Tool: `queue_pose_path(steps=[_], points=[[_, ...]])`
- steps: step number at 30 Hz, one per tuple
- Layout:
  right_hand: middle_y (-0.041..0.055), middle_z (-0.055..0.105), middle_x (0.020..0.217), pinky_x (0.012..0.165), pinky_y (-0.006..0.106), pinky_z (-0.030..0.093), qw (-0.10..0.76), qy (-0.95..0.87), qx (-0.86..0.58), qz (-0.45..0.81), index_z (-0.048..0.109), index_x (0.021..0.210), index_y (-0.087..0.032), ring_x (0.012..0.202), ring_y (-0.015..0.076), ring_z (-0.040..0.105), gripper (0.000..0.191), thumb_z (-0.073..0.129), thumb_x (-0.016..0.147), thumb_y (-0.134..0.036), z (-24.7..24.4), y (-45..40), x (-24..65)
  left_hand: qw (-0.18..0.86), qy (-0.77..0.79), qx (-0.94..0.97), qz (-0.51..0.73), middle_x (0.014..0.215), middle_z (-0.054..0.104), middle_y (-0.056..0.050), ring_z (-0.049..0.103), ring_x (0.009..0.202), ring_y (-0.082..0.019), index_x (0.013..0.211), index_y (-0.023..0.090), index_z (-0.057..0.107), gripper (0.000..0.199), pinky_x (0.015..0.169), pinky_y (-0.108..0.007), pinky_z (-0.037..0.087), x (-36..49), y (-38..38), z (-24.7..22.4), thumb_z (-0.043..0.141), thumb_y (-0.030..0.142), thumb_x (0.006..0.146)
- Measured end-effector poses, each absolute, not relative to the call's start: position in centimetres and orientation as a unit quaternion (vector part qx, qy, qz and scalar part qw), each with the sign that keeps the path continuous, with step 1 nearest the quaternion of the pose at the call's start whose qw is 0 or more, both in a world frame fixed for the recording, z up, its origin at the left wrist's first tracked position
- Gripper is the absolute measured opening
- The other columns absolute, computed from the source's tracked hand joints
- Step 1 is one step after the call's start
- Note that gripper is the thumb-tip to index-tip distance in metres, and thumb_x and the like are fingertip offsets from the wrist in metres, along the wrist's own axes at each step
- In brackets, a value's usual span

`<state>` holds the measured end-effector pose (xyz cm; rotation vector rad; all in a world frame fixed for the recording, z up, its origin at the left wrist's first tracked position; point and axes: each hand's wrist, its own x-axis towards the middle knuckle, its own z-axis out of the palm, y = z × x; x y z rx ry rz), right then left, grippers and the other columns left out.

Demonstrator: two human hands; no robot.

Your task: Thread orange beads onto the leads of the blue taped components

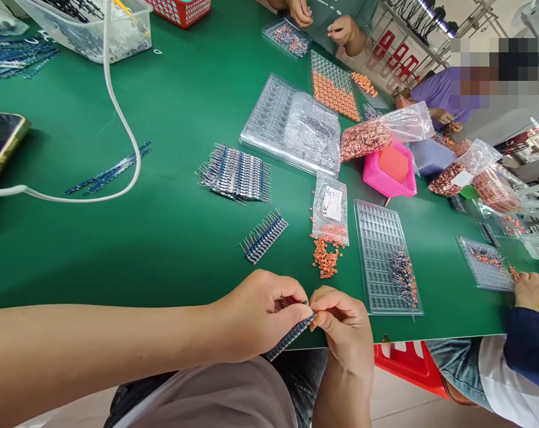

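Observation:
My left hand [262,315] is closed on a dark blue strip of small parts [291,337], which slants down over the table's front edge. Against the strip's upper end, my right hand [344,327] pinches a small orange piece [314,321]; the fingertips of both hands nearly touch. Just beyond lie a loose strip with wire leads [264,236] and a pile of small orange rings [326,261] below a labelled clear bag [330,205]. To the right, a clear ribbed tray [380,238] holds wired parts with orange pieces [403,276].
A stack of strips [236,173] and a large clear tray [273,119] lie farther back. A white cable [129,134] curves across the left, near a phone [2,139]. A pink basket [387,175] is back right. Other people's hands [534,291] work at the right and far side.

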<state>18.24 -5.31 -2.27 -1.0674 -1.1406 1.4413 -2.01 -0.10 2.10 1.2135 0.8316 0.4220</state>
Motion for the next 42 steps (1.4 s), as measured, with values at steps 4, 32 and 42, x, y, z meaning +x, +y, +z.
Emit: queue_pose_path(steps=[4,32,42], points=[[0.0007,0.068,0.076,0.055,0.022,0.051,0.482,-0.469,-0.443,0.593,0.081,0.088,-0.025,0.065,0.0109,0.061,0.005,0.081,0.084,-0.026,-2.23,-5.22,18.19,0.717,0.374,0.559,0.184,0.054,0.041,0.007,0.034,0.053,-0.010,0.070,0.016,0.062,0.023,0.049,-0.022,0.027,-2.15,-0.05,2.12,0.056,0.031,0.086],[0.0017,0.068,0.071,0.054,0.025,0.048,0.464,-0.464,-0.467,0.592,0.080,0.083,-0.024,0.061,0.0128,0.059,0.008,0.083,0.081,-0.031,-1.73,-4.87,17.99,0.686,0.376,0.588,0.207,0.052,0.039,0.007,0.033,0.052,-0.009,0.065,0.016,0.063,0.024,0.048,-0.022,0.025,-1.88,-0.01,1.50,0.058,0.029,0.085],[0.0001,0.067,0.069,0.057,0.026,0.049,0.448,-0.470,-0.484,0.587,0.077,0.078,-0.022,0.061,0.0123,0.058,0.013,0.083,0.080,-0.034,-1.52,-4.72,17.80,0.694,0.383,0.578,0.195,0.056,0.046,0.005,0.038,0.054,-0.010,0.071,0.015,0.066,0.022,0.049,-0.021,0.029,-2.04,0.02,1.29,0.059,0.031,0.084]])
